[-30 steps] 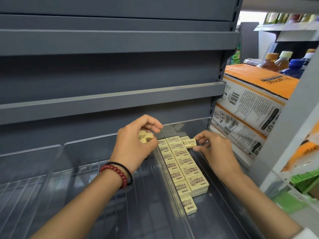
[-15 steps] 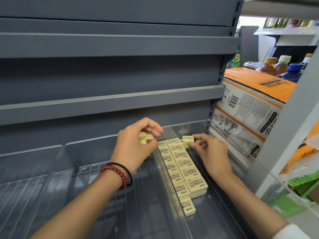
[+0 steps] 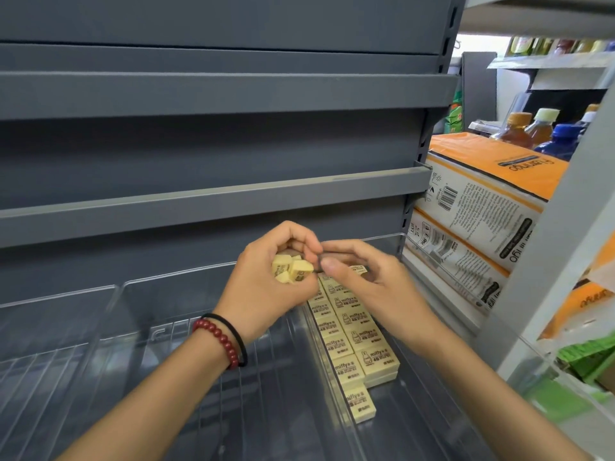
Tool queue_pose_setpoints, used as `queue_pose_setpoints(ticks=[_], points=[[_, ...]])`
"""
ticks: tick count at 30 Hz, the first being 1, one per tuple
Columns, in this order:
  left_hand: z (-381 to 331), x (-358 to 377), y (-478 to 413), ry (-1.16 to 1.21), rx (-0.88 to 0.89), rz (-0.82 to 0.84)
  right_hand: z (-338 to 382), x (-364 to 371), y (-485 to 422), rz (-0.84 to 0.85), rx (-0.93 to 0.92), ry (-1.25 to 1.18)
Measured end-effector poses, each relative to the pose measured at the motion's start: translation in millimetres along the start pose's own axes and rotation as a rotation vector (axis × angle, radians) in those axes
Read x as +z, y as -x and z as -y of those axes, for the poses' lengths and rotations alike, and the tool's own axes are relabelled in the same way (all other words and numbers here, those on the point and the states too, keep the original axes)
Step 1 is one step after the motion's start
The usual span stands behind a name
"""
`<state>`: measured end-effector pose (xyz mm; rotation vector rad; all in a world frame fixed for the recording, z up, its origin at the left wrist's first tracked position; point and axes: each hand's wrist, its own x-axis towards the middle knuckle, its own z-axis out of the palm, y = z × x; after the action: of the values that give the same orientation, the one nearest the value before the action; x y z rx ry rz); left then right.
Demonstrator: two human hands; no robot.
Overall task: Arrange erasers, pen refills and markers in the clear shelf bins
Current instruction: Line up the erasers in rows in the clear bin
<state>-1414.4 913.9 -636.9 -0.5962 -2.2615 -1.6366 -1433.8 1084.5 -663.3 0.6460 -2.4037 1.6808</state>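
My left hand [image 3: 266, 294] grips a handful of small yellow erasers [image 3: 293, 269] above the divider between two clear bins. My right hand [image 3: 372, 287] has come up against it, thumb and forefinger reaching into that handful; whether they pinch an eraser is hidden. Below, in the right clear bin [image 3: 432, 410], lie two neat rows of boxed yellow erasers [image 3: 352, 331], stacked two high in part. One more eraser [image 3: 357, 269] shows at the back of the rows, just behind my right fingers. No pen refills or markers are in view.
Another clear bin [image 3: 166, 377] stands to the left, over a wire shelf. Grey metal shelves [image 3: 213, 201] run above. Orange and white cartons [image 3: 482, 207] are stacked to the right, with drink bottles [image 3: 532, 128] behind them. A grey upright [image 3: 565, 227] stands at right.
My right hand let go of the eraser at the back of the rows and moved left and up to my left hand. The left hand rose slightly.
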Motion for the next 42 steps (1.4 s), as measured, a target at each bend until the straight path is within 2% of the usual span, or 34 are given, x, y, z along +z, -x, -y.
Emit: queue_pose_setpoints(ticks=[6, 11, 14, 16, 18, 21, 25, 28, 31, 38, 42], points=[[1.0, 0.8, 0.3, -0.017, 0.038, 0.033, 7.4, 6.4, 1.9, 0.151, 0.109, -0.224], [6.7, 1.8, 0.4, -0.138, 0.052, 0.060, 9.0, 7.2, 2.8, 0.140, 0.128, -0.251], [10.4, -0.2, -0.4, -0.205, 0.049, 0.015, 5.6, 3.0, 2.6, 0.065, 0.135, -0.230], [13.7, -3.3, -1.2, -0.242, 0.027, -0.030, -0.5, -3.8, 3.0, -0.031, 0.095, -0.117], [15.8, -5.9, -2.4, -0.248, -0.002, -0.062, -6.8, -13.3, 4.2, -0.062, 0.035, 0.132], [17.2, -7.5, -4.0, -0.205, -0.030, -0.064, -14.8, -18.6, 4.1, 0.046, 0.041, 0.474], [15.7, -6.9, -4.1, -0.111, 0.018, -0.091, -19.8, -9.2, 4.3, 0.098, 0.003, 0.735], [13.8, -9.4, -4.6, -0.117, 0.045, -0.145, -14.8, -14.0, 6.0, 0.028, 0.009, 0.752], [12.7, -10.8, -4.5, -0.167, 0.073, -0.166, -16.0, -17.5, 6.8, 0.055, 0.046, 0.699], [15.4, -9.5, -3.4, -0.210, 0.081, -0.153, -15.9, -0.8, 8.6, 0.079, 0.008, 0.696], [16.7, -11.7, -3.5, -0.179, 0.037, -0.132, -17.8, -10.3, 7.6, 0.008, 0.040, 0.762]])
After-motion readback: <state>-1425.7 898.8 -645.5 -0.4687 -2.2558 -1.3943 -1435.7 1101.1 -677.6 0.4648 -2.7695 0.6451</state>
